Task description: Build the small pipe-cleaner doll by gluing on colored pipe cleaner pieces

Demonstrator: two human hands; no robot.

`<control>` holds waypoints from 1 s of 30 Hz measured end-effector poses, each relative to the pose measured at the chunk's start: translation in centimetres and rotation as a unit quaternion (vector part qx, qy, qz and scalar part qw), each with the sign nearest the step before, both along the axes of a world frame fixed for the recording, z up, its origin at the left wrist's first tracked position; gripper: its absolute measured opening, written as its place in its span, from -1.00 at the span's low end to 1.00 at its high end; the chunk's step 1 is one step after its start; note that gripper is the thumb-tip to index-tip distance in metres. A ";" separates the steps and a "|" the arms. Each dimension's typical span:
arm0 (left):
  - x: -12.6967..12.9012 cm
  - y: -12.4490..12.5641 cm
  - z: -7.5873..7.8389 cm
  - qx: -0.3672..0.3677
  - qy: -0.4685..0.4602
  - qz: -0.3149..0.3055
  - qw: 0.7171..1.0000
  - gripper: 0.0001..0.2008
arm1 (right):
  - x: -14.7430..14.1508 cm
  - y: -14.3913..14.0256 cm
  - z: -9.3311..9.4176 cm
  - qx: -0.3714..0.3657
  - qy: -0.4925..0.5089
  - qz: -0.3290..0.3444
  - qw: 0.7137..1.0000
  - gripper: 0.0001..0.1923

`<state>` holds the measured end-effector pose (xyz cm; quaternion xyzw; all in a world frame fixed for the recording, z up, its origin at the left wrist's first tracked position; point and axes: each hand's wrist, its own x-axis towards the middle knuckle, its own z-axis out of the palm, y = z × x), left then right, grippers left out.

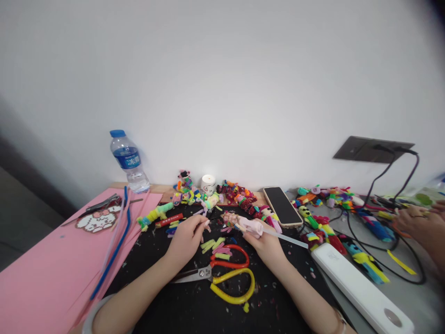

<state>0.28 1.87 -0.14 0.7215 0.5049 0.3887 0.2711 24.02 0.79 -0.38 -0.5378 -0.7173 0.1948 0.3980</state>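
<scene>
My right hand (266,248) is wrapped round a pale pink glue gun (251,226). A translucent glue stick (290,239) pokes out of its back end towards the right. My left hand (187,234) is closed with its fingertips pinched together; what they hold, if anything, is too small to make out. Between my hands lie short yellow-green and pink pieces of fuzzy stem (219,248) on a black mat (278,301). Just below them rest scissors (231,278) with one red and one yellow handle, blades pointing left, partly behind my left forearm.
Several fuzzy-stem figures (155,215) line the back. A phone (283,206), white elongated device (361,287) and black cables (375,260) are on the right, near another person's hand (417,222). Pink sheets (38,283), long stems (114,250) and a water bottle (130,160) are left.
</scene>
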 end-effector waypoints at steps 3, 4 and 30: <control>0.0 0.0 0.0 0.002 -0.001 0.000 1.000 -0.76 | 0.0 0.0 0.0 -0.003 -0.001 -0.002 1.000 -0.86; 0.0 0.0 0.0 0.002 -0.001 0.001 1.000 -0.76 | 0.0 0.0 -0.1 -0.004 -0.002 -0.003 1.000 -0.86; 0.1 -0.3 0.1 0.006 0.000 0.003 1.000 -0.76 | -0.1 -0.2 -0.2 -0.005 0.011 -0.002 1.000 -0.83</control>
